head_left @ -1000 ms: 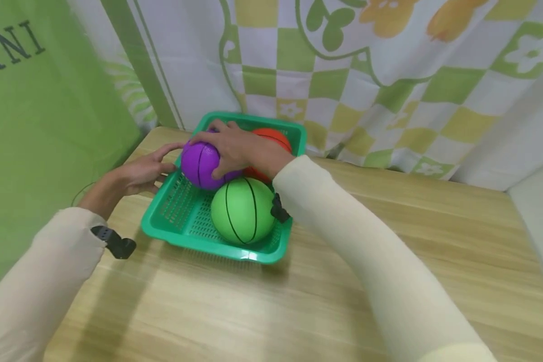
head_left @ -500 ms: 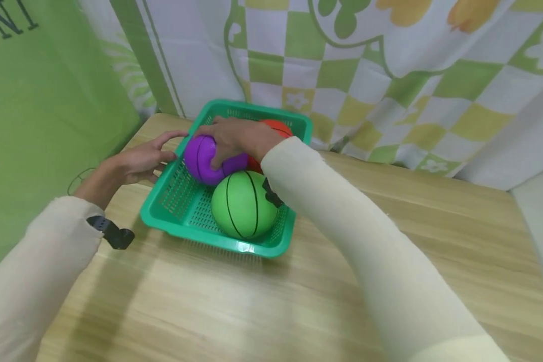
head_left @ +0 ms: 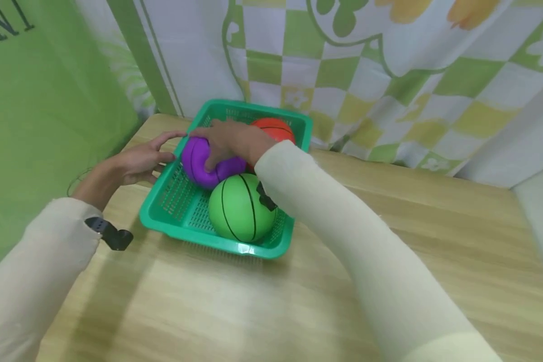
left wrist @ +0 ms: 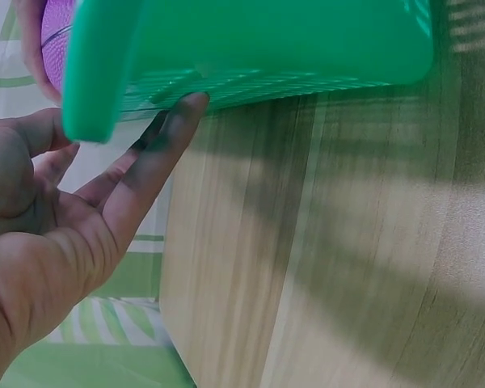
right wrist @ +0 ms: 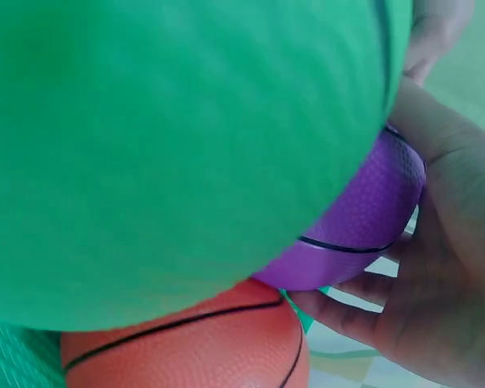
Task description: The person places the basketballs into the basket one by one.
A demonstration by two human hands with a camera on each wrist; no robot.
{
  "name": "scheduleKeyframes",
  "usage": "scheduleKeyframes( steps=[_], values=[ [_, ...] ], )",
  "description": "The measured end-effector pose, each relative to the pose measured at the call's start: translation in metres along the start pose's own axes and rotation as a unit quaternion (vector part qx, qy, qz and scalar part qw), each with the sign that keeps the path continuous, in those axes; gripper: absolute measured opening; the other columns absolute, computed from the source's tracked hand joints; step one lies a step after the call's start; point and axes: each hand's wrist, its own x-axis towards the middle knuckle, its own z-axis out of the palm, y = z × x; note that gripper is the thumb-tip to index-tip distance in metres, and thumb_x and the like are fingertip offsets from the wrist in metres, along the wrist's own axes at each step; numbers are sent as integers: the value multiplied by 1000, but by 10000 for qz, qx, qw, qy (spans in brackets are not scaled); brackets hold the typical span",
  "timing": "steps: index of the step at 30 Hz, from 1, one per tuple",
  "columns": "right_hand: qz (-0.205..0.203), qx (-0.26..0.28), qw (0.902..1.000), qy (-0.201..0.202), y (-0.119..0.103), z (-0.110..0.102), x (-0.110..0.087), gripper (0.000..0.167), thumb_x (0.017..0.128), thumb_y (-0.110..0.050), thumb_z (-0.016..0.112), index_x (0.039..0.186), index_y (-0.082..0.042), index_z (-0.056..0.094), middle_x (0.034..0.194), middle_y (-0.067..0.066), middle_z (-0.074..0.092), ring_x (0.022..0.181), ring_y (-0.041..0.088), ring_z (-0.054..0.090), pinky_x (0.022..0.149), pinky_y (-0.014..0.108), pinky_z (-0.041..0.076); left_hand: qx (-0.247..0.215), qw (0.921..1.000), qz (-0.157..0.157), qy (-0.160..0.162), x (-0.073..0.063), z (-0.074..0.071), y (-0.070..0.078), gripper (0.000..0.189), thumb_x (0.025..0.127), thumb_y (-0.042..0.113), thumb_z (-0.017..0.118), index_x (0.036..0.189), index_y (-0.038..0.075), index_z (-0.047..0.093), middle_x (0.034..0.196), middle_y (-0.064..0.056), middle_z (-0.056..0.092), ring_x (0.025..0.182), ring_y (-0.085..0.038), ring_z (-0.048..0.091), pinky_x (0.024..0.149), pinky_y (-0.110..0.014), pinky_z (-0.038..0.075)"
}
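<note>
My right hand [head_left: 231, 140] reaches into a green plastic basket [head_left: 194, 240] and grips a small purple toy basketball [head_left: 193, 158]. Its thumb lies over the top, and the ball looks dented there. In the right wrist view, the fingers spread around the far side of the purple ball [right wrist: 364, 214]. A green ball [head_left: 237, 213] sits at the basket's near right, and an orange-red ball [head_left: 278, 129] lies behind, partly hidden by the right wrist. My left hand [head_left: 140, 162] is at the basket's left side; its thumb meets the rim [left wrist: 97, 89], and its fingers extend straight below it.
The basket stands on a wooden table [head_left: 389, 186]. A checked curtain [head_left: 298, 70] hangs behind it, and green cloth [head_left: 59, 110] hangs at the left. A black wrist strap with a camera [head_left: 113, 236] sits on the left sleeve.
My right hand has sunk lower with the purple ball, which sits deeper in the basket and looks more dented. The view has shifted slightly. My left hand stays at the rim.
</note>
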Motion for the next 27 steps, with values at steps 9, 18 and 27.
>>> scheduleKeyframes(
  steps=[9,18,27],
  values=[
    [-646,179,9877,1415,10,17,-3,84,85,-59,72,155,-35,33,153,7,31,134,26,39,100,43,45,-65,10000,25,-39,2,-8,-8,67,108,13,37,161,33,2,123,-22,58,100,-31,67,76,-51,58],
    [-1198,-310,9800,1560,15,31,-2,66,91,-48,70,150,-30,45,147,6,41,126,25,46,100,35,44,-72,9999,-16,-77,5,-2,-7,66,108,13,37,161,32,3,128,-26,53,104,-33,66,80,-53,56],
    [-995,-331,9860,1294,12,29,-1,67,93,-49,66,153,-32,40,152,6,37,131,26,42,100,38,43,-49,10000,40,-65,3,1,-2,66,108,12,38,161,32,4,129,-28,53,106,-35,65,82,-53,56]
  ],
)
